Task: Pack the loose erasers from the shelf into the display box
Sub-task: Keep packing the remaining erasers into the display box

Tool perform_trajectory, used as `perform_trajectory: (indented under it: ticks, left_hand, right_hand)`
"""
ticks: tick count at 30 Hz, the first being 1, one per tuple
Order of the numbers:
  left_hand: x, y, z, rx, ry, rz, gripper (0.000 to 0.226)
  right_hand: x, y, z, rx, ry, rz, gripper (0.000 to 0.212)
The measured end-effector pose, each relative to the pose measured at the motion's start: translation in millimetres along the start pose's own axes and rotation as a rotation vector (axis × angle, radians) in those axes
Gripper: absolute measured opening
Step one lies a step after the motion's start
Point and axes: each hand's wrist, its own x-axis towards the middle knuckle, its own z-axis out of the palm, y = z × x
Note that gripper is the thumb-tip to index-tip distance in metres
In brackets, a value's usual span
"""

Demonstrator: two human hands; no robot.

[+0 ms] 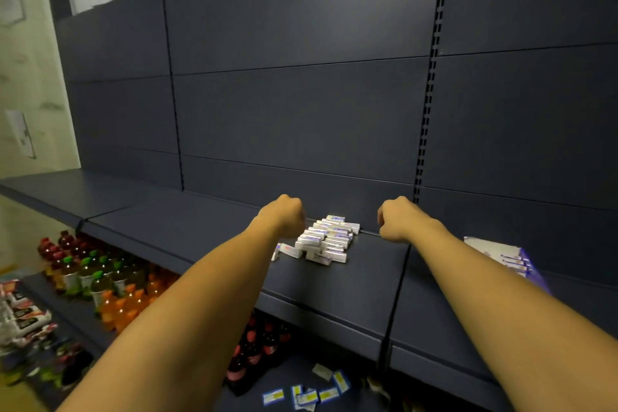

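My left hand (pixel 284 216) and right hand (pixel 398 219) flank the eraser pile (pixel 326 239) near the shelf's (pixel 200 231) rear edge, fingers curled, holding nothing visible, positioned for gathering; display box (pixel 508 256) waits rightward.

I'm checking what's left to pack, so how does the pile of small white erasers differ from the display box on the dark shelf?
The pile of small white erasers lies between the left hand and right hand; the white and blue display box sits off to the right, partly behind the right forearm. The erasers are many small loose pieces; the box is one larger thing. Both rest on the dark blue shelf.
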Motion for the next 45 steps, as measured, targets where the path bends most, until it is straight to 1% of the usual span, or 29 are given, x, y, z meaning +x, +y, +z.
perform_trajectory:
  ticks: [6,12,18,24,29,36,40,45]
  left_hand:
    - [-1,-41,-2,-0.004,-0.008,0.068,0.025]
    - [9,-66,2,-0.005,-0.034,0.122,0.025]
    - [39,-72,13,-0.025,-0.037,0.162,0.027]
    - [77,-58,41,-0.05,-0.059,0.245,0.024]
    - [112,-54,50,-0.049,-0.061,0.289,0.024]
    - [138,-58,63,-0.096,-0.06,0.326,0.028]
    - [149,-66,70,-0.131,-0.048,0.368,0.028]
    - [163,-73,76,-0.183,-0.028,0.416,0.026]
  right_hand:
    - [1,-46,14,-0.017,0.02,0.055,0.028]
    - [9,-65,23,-0.027,0.013,0.104,0.023]
    - [31,-69,32,-0.012,0.012,0.13,0.022]
    - [64,-57,42,0.001,0.013,0.155,0.023]
    - [94,-52,50,0.018,0.027,0.127,0.019]
    - [115,-47,67,-0.025,0.044,0.082,0.023]
    - [121,-54,82,-0.042,0.1,0.082,0.022]
    - [125,-63,102,0.026,0.197,0.071,0.022]
